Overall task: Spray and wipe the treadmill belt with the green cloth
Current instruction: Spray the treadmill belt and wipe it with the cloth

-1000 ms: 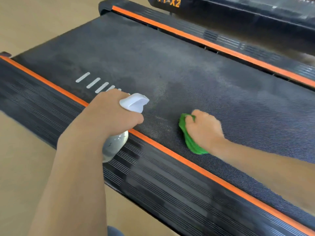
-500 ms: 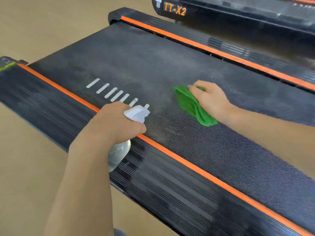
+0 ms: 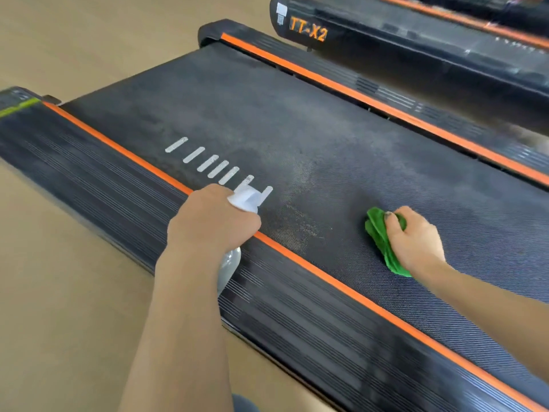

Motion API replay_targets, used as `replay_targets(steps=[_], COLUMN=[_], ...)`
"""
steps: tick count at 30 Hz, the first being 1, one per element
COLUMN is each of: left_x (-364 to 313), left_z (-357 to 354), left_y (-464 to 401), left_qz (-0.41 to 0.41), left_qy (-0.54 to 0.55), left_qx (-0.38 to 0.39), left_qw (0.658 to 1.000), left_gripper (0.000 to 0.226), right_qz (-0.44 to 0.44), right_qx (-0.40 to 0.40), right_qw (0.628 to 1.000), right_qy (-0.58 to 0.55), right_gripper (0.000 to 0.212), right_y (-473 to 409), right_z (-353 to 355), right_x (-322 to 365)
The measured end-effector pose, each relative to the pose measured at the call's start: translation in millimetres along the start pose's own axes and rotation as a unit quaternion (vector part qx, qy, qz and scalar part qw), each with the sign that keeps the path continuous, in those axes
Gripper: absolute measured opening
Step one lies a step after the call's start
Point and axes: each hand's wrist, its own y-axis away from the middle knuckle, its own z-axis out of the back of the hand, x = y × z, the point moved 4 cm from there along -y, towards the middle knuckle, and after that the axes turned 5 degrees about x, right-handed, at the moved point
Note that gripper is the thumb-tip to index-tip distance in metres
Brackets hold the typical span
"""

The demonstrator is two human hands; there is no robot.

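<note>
Treadmill belt point(image 3: 341, 138): black, textured, running diagonally across the view between two orange edge stripes. Row of short white dashes point(image 3: 208, 163) printed near the left stripe. Paler, mottled patch on the belt surface just right of the dashes.

Left hand point(image 3: 212, 218): fingers curled tight round the neck of a spray bottle point(image 3: 248, 197), held over the near orange stripe point(image 3: 326, 273). White nozzle head pointing out over the belt, overlapping the last of the dashes. Clear bottle body point(image 3: 228, 267) hanging below the hand, over the ribbed black side rail point(image 3: 297, 322). Trigger finger position not discernible.

Right hand point(image 3: 414, 236): fingers bent over and gripping the green cloth point(image 3: 378, 236), pressed down flat on the belt. Cloth bunched, protruding on the left side of the hand and trailing back toward the wrist. Located on the near half of the belt, well apart from the bottle, right of the mottled patch.

Far side rail point(image 3: 401, 99): black with slotted vents beyond the far orange stripe. Second machine point(image 3: 416, 46) beyond, marked "TT-X2" in orange. Tan floor point(image 3: 74, 307) to the left.
</note>
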Motion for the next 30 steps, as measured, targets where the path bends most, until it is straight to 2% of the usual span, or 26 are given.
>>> replay_targets(steps=[2,6,10,14,16,18,20,26,30], left_x=[4.3,7.2,-5.9,-10.9,-9.0,-3.9,-2.1,-7.1,-16.5], left_z=[-3.7,-14.1,-23.9,-31.2,-24.0,-11.5,-0.1,9.6,5.0], left_y=[6.2,23.1,20.9,18.1,14.5,5.7,-2.3,-24.4,-40.7], left_qz=[-0.004,-0.027,-0.045,-0.036,-0.024,-0.018,-0.005,0.009,-0.014], left_qy=[-0.016,-0.005,-0.036,-0.084,-0.063,-0.022,-0.007,-0.026,0.047], left_qx=[0.042,0.115,0.105,0.144,0.105,0.038,-0.004,-0.06,-0.052], left_qw=[0.999,0.993,0.993,0.985,0.992,0.999,1.0,0.998,0.997], left_gripper=[0.014,0.041,0.027,0.038,0.034,0.012,0.014,0.024,0.017], right_qz=[0.0,-0.019,-0.024,-0.016,-0.009,0.001,0.014,0.052,0.072], right_qx=[0.005,0.027,0.045,0.049,0.054,0.059,0.058,0.054,0.055], right_qw=[1.0,0.998,0.997,0.997,0.997,0.997,0.997,0.996,0.994], right_qy=[0.026,0.059,0.061,0.058,0.053,0.048,0.043,0.052,0.053], right_gripper=[0.028,0.028,0.028,0.027,0.027,0.027,0.027,0.024,0.025], right_y=[-1.8,-2.3,-4.2,-7.7,-9.9,-12.5,-12.8,-11.0,-12.7], right_z=[-0.6,1.0,2.0,1.2,2.1,2.0,1.0,-2.3,-1.2], right_x=[1.6,7.7,8.2,4.3,2.6,0.8,0.8,3.7,3.3])
